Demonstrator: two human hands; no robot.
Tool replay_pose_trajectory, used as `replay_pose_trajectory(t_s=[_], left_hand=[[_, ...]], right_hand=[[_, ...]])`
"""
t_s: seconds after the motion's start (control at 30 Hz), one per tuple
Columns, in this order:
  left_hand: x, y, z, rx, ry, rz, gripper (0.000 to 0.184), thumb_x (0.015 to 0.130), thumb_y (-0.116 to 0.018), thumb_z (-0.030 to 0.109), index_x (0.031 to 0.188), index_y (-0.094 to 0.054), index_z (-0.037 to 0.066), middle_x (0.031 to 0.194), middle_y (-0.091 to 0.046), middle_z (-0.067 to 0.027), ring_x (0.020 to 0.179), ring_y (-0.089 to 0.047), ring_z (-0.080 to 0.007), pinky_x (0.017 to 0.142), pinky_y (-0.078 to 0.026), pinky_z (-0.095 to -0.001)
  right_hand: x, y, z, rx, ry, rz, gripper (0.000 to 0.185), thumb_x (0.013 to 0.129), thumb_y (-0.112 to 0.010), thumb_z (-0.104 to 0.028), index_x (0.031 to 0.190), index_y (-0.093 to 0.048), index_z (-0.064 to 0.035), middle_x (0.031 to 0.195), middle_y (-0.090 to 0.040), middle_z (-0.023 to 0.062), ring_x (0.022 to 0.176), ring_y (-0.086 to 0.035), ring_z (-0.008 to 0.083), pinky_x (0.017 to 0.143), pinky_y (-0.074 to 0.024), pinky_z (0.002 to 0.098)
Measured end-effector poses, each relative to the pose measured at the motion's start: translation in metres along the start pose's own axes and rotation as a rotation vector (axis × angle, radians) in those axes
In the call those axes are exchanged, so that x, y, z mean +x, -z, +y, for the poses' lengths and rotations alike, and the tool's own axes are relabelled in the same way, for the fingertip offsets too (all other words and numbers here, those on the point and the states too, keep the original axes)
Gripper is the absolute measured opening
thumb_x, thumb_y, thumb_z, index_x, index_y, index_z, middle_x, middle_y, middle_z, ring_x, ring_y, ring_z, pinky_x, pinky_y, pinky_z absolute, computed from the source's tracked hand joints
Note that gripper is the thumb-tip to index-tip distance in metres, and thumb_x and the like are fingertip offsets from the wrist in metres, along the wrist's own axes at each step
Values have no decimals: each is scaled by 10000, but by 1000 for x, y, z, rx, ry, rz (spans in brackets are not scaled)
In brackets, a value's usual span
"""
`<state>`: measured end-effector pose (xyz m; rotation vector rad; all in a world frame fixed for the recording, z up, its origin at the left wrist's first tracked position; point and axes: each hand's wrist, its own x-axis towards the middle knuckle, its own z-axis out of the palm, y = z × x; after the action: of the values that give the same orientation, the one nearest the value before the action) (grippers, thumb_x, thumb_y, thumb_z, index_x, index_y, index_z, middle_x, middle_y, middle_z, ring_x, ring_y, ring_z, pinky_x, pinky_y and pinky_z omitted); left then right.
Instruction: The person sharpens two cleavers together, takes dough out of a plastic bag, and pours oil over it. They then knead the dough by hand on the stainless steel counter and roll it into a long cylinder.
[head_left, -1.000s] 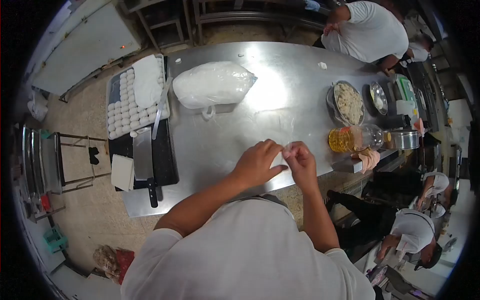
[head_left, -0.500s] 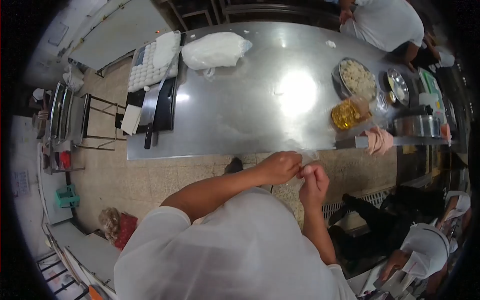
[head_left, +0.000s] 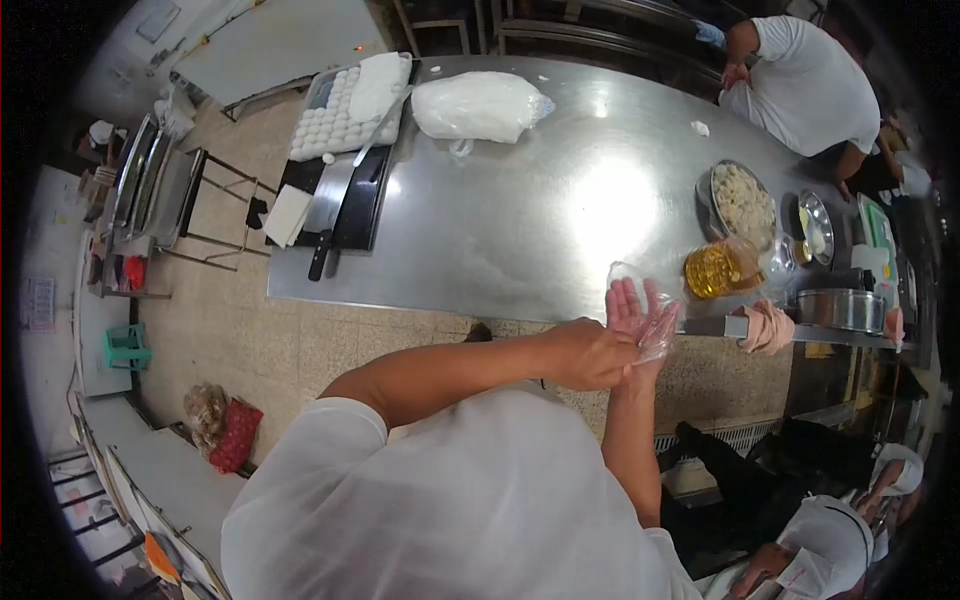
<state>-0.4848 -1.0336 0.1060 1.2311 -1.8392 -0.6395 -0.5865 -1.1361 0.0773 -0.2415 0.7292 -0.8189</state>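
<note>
A clear plastic glove (head_left: 660,338) covers my right hand (head_left: 634,310), whose fingers are stretched out and apart, palm showing. My left hand (head_left: 588,354) is closed at the right wrist, pinching the glove's cuff; its fingertips are partly hidden. Both hands are in front of my body at the near edge of the steel table (head_left: 480,230). Just beyond my right hand, on the table, stands a plastic jug of yellow oil (head_left: 714,270).
Small white balls (head_left: 345,110) fill a tray at the back left, near a large knife (head_left: 328,215) and a white plastic-wrapped bundle (head_left: 475,107). At right are a bowl of pale chunks (head_left: 742,200), a pot (head_left: 840,310) and a cloth (head_left: 766,327). Co-workers (head_left: 815,85) stand around.
My right hand has gone from closed to spread open inside the plastic glove. My left hand has shifted down to its wrist. The view has turned slightly.
</note>
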Motion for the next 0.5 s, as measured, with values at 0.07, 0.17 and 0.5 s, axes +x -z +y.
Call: replay_pose_trajectory(t_s=[0.07, 0.17, 0.5], left_hand=[[0, 22, -7, 63, -37, -33, 124, 881, -616, 155, 905, -569, 43, 881, -592, -122, 744, -641, -349, 658, -537, -468], [-11, 54, -36, 142, -81, -106, 127, 867, -640, 169, 902, -576, 65, 878, -582, -106, 725, -652, -307, 606, -545, -440], [-52, 157, -179, 276, 343, 27, 276, 889, -660, 236, 1016, -643, -9, 1100, -653, -202, 941, -637, -407, 866, -510, -530]], right_hand=[[21, -25, 12, 12, 56, -54, 542, 1001, -601, -459, 1261, -521, 9, 1257, -557, 242, 1176, -572, 375, 1098, -449, 528], [71, -35, 34, 155, 79, -148, 547, 987, -606, -521, 978, -614, 26, 897, -657, 152, 946, -633, 319, 969, -540, 466], [69, -134, 29, -95, 24, -446, 856, 901, -569, -719, 1310, -601, 32, 1415, -555, 217, 1347, -497, 336, 1118, -414, 434]])
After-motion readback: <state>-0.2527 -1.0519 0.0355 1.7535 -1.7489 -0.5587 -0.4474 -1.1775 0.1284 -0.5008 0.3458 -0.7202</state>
